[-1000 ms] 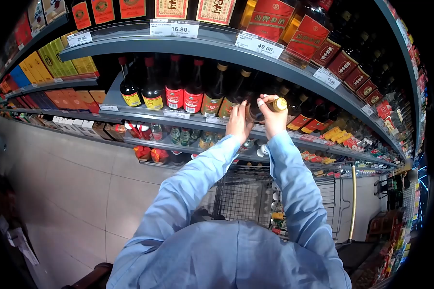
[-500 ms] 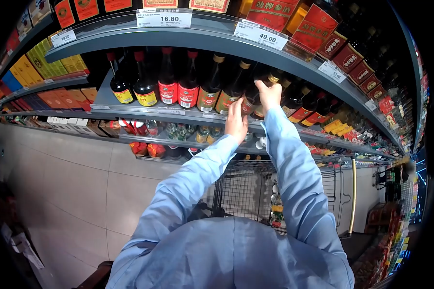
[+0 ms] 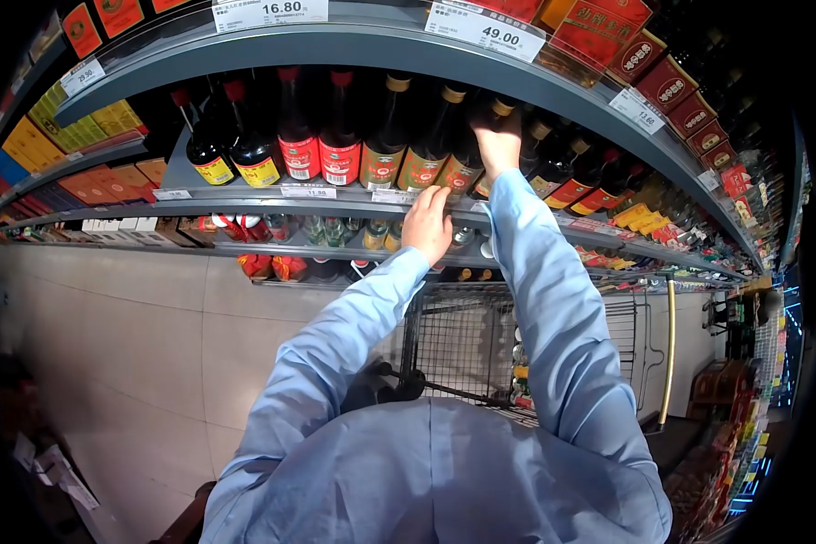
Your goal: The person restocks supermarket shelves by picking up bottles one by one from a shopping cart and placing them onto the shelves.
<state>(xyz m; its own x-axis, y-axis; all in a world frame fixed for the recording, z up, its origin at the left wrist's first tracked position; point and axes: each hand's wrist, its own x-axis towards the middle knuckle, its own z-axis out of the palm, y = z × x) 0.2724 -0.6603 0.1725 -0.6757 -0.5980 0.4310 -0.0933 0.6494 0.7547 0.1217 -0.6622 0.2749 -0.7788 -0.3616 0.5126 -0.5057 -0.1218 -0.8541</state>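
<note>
Dark glass bottles with gold caps and green-and-red labels stand in a row on the middle shelf (image 3: 272, 197). My right hand (image 3: 499, 150) reaches in among them, closed around the neck of a gold-capped bottle (image 3: 463, 170); some of its fingers are hidden. Lower and to the left, my left hand (image 3: 429, 227) is open, its fingers stretched against the shelf's front edge just below the labels. Beside the held bottle stands a similar bottle (image 3: 422, 166). Farther left are red-capped bottles with red labels (image 3: 339, 161) and yellow labels (image 3: 257, 172).
An upper shelf (image 3: 354, 50) with price tags overhangs the bottles. Below is a lower shelf with small bottles (image 3: 335, 227). A wire shopping cart (image 3: 462, 354) with goods along its right side stands beneath my arms. Boxes (image 3: 118, 181) fill the shelves at left.
My left hand has drawn down and left from the bottle to the shelf edge. My right hand stays at the bottle's neck, slightly higher in view. The camera view has shifted a little.
</note>
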